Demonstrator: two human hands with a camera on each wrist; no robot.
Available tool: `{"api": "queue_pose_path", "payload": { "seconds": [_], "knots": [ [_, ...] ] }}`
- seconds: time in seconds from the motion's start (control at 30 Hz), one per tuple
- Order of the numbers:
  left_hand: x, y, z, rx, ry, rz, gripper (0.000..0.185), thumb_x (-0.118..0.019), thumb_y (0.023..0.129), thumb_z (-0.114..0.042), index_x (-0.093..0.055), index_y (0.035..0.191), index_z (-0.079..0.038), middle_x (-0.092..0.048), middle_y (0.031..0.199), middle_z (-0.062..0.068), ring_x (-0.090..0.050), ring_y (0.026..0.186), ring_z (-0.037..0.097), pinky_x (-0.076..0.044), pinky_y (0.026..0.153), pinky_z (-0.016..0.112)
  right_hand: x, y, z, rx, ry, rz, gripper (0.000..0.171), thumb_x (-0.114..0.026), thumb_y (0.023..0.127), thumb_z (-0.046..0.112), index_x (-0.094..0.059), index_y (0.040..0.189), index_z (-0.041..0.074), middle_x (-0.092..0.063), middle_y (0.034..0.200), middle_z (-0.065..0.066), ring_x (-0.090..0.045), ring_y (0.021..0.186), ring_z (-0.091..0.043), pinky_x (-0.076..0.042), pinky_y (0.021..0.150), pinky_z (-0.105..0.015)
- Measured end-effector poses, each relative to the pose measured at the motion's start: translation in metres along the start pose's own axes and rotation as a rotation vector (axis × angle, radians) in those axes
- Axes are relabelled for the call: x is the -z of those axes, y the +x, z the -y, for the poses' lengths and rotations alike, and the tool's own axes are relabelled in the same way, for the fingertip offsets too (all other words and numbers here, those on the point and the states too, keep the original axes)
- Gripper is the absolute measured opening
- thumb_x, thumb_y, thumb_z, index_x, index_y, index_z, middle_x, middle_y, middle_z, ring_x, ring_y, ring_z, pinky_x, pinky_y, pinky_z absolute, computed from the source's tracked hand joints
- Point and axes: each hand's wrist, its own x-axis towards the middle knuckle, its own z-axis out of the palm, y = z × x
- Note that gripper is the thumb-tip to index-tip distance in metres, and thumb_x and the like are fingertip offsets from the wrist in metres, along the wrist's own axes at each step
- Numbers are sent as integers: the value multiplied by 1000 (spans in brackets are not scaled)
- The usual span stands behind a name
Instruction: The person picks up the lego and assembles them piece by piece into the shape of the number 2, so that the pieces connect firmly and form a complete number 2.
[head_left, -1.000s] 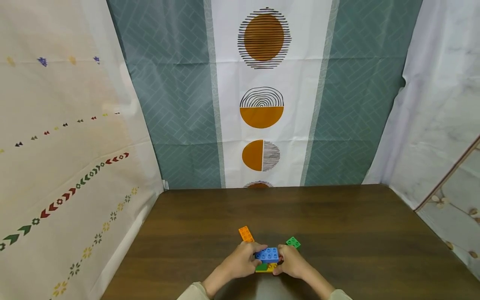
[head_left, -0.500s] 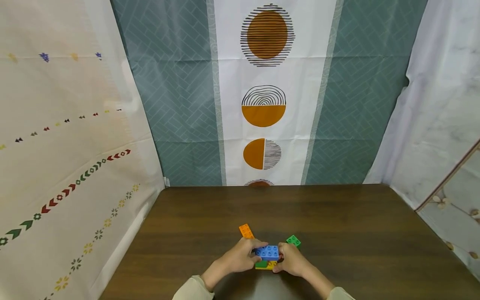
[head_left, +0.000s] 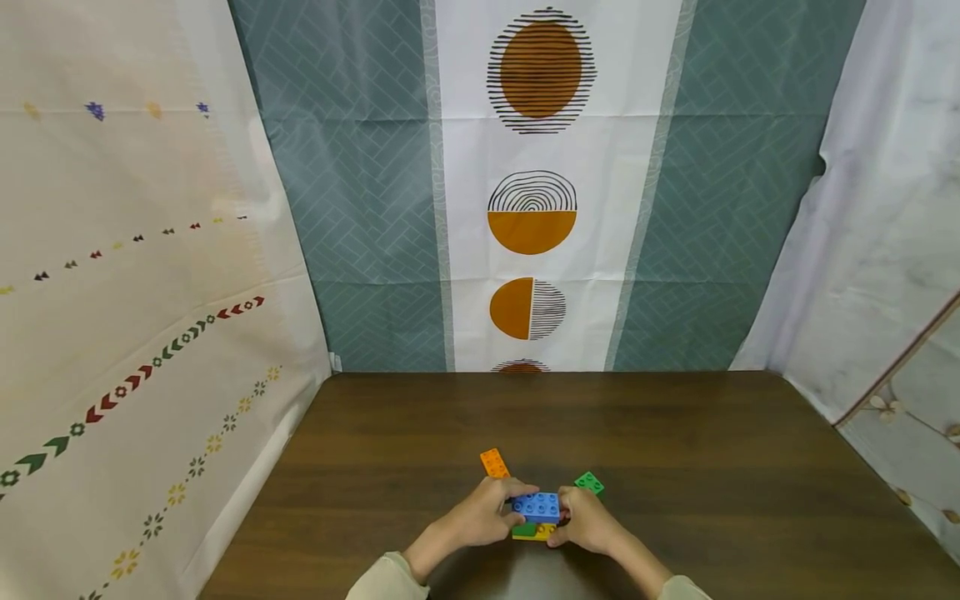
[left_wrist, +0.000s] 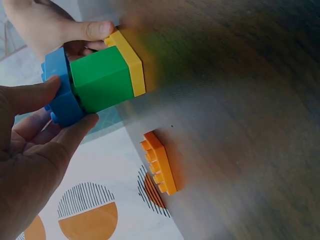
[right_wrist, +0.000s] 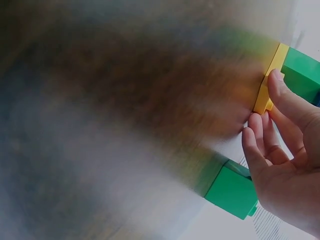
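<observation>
My left hand (head_left: pixel 480 515) pinches a blue toy building brick (left_wrist: pixel 64 90) between thumb and fingers, its studs facing up in the head view. Directly under the blue brick is a taller green block (left_wrist: pixel 102 80), which stands on a thin yellow studded plate (left_wrist: pixel 131 62). In the left wrist view the blue brick's underside is right at the green block's top, slightly tilted to it. My right hand (head_left: pixel 590 521) grips the yellow plate's right end, thumb (right_wrist: pixel 282 92) on its near side. The right hand's other fingers are partly hidden behind the plate in the right wrist view.
An orange studded plate (head_left: pixel 494 463) lies on the brown wooden table (head_left: pixel 675 450), behind my left hand. Just beyond my right hand stands a separate green brick (head_left: pixel 589 482). Patterned cloths (head_left: pixel 360 208) hang along the table's back and sides.
The head view has shifted slightly. Both hands keep their hold, and the bricks stay in the same arrangement.
</observation>
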Motion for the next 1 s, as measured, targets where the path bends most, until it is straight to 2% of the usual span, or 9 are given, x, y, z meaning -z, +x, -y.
{"api": "queue_pose_path", "payload": {
  "seconds": [0.2, 0.37, 0.63, 0.9, 1.0],
  "knots": [
    [0, 1, 0, -19, -11, 0, 40, -66, 87, 3, -62, 127, 2, -68, 119, 13, -49, 79, -1, -44, 66, 12, 1, -2, -1, -20, 2, 0, 26, -87, 69, 10, -65, 75, -3, -49, 75, 0, -41, 67, -8, -36, 57, -20],
    [4, 3, 0, 13, -29, 16, 39, -68, 86, 3, -64, 125, -1, -69, 118, 13, -52, 82, -1, -46, 71, 13, 4, 0, -1, -2, 24, 13, 27, -87, 69, 10, -64, 77, -1, -49, 74, 0, -42, 68, -9, -36, 58, -20],
    [8, 7, -3, 34, 6, 60, 39, -69, 85, 3, -65, 123, -2, -70, 116, 10, -45, 71, -2, -40, 63, 12, 3, 0, -2, -4, 43, 19, 27, -87, 69, 11, -66, 81, -2, -51, 76, 0, -44, 71, -9, -39, 60, -19],
    [6, 5, -1, 20, -3, 37, 38, -71, 85, 0, -67, 123, -5, -71, 102, 5, -42, 64, -2, -36, 57, 13, 4, 0, -3, -10, 56, 25, 27, -87, 69, 10, -66, 81, -1, -51, 76, 0, -44, 71, -9, -39, 60, -20],
    [6, 5, 2, 5, 6, 25, 38, -72, 84, -1, -68, 122, -5, -72, 104, 6, -43, 66, -1, -37, 58, 13, 4, 1, -3, 3, 68, 23, 26, -88, 68, 10, -67, 79, -2, -50, 75, 0, -44, 69, -7, -39, 59, -19]
  ]
}}
